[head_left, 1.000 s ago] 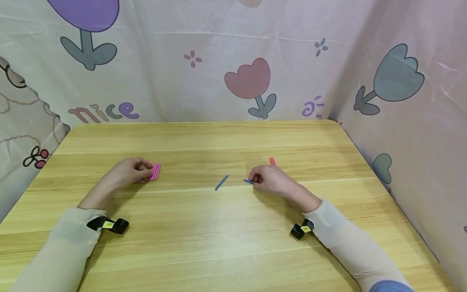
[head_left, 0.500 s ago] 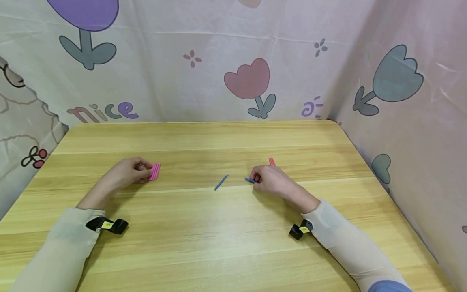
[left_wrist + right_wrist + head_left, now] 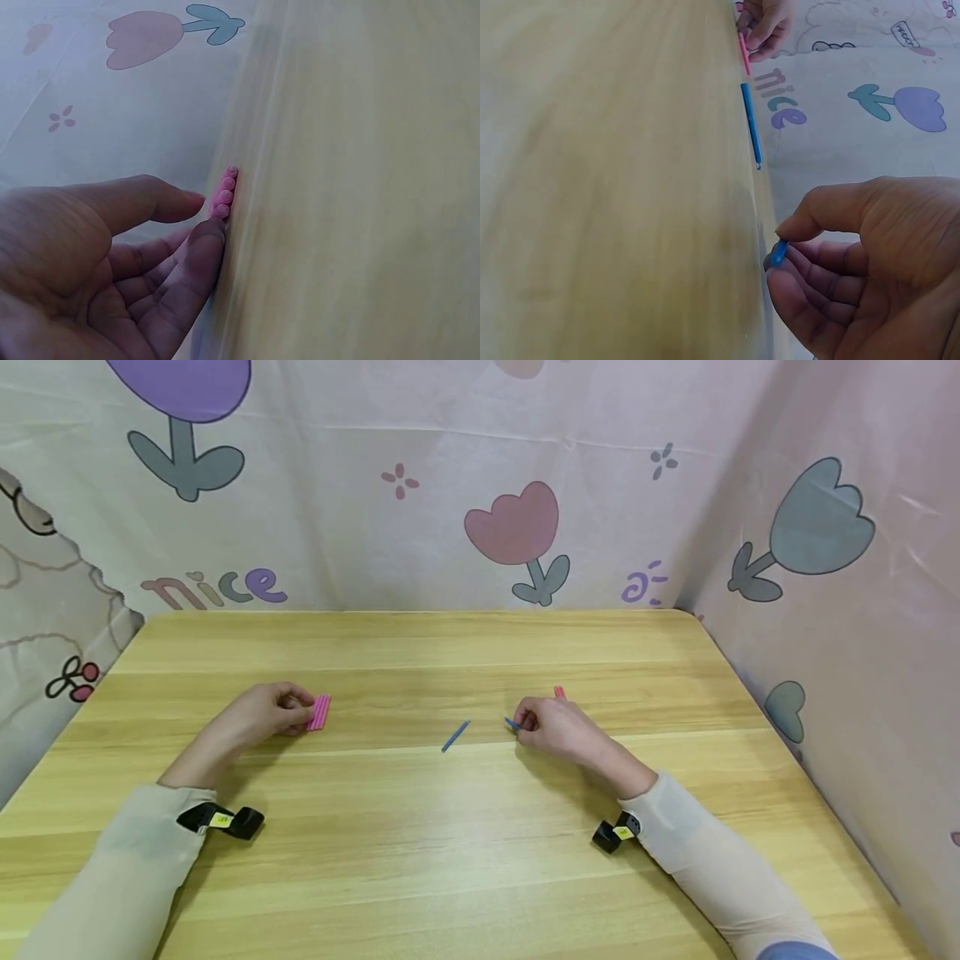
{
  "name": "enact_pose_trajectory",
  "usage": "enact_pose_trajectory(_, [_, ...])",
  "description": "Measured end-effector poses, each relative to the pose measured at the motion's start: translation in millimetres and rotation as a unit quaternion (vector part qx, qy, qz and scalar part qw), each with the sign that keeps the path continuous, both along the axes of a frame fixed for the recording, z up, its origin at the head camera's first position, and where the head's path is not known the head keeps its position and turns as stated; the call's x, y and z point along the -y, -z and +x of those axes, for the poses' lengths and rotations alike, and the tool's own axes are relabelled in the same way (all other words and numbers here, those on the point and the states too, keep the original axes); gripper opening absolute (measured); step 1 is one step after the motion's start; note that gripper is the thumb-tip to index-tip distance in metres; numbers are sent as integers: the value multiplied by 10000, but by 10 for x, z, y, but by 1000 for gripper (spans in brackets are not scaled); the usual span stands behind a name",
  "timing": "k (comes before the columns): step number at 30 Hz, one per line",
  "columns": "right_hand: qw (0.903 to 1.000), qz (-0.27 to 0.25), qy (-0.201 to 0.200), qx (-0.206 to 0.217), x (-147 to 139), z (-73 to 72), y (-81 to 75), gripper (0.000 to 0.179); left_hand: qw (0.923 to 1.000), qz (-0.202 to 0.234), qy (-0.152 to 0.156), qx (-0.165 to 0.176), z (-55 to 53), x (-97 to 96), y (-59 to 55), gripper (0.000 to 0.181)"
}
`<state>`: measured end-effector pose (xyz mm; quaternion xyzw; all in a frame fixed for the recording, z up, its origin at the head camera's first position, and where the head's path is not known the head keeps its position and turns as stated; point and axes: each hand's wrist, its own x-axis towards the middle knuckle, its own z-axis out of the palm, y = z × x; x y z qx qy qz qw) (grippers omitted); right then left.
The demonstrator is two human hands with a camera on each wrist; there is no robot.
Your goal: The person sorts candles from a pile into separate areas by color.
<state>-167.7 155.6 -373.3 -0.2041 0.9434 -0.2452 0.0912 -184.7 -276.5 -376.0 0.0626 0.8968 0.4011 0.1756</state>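
Observation:
My right hand pinches a short blue counting stick between thumb and fingertips, just above the wooden table. Only one end of that stick shows; the fingers cover the rest. Another blue counting stick lies slanted on the table to its left. Farther left, my left hand touches the edge of several pink counting sticks, which lie side by side in a row. In the left wrist view, those pink sticks appear end-on beside loosely bent fingers, with a gap between the two nearest fingertips.
Red sticks lie just behind my right hand, partly hidden by it. The wooden table runs back to a patterned cloth, which also hangs along the right side. Each sleeve carries a small black camera.
The blue stick in my right hand has turned a little, its free end now pointing farther up and away. My left hand and the lying sticks keep their places.

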Motion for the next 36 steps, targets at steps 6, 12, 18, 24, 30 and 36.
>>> enact_pose_trajectory(6, [9998,-84,174,-28,39,-13,-27,11,10000,6,84,18,-16,6,-16,37])
enact_pose_trajectory(12, [9988,-337,317,157,88,-62,-40,12,9998,157,43,91,-5,-5,-69,40])
enact_pose_trajectory(18, [9961,-653,354,482,145,-100,-35,12,9999,58,61,-141,21,-24,-121,40])
enact_pose_trajectory(24, [9927,-813,483,747,195,-117,-43,13,9996,47,98,-255,50,-74,-154,42])
enact_pose_trajectory(30, [9902,-932,520,899,231,-141,-25,13,9988,203,225,-383,78,-162,-185,34])
enact_pose_trajectory(36, [9880,-1000,591,1021,253,-163,11,13,9977,432,354,-372,112,-262,-214,35])
